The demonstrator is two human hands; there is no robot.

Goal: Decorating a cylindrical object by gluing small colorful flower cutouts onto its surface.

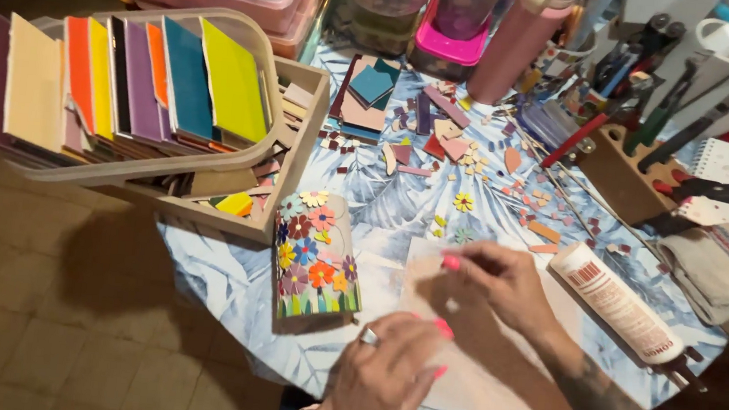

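- The left hand [383,381] sits at 6 o'clock in the view, a ring on one finger, its fingers curled down onto a pale sheet of paper [490,378] and pressing it flat.
- The right hand [499,285] lies just at 1 o'clock from the left, fingertips pinched together over the same sheet; whether a small piece sits between them I cannot tell.
- The pale sheet of paper rests on the leaf-patterned tablecloth [391,208], under both hands.
- A flower-mosaic block [317,258] stands at 9 o'clock of the right hand, near the sheet's edge.
- A white glue tube [618,303] lies at 3 o'clock of the right hand, just beside the forearm.
- Loose tile bits and small flower pieces [466,166] scatter at 12 o'clock.
- A wooden crate of coloured tiles [171,88] fills 10 o'clock.
- A wooden tool block with pliers [626,168] stands at 2 o'clock.
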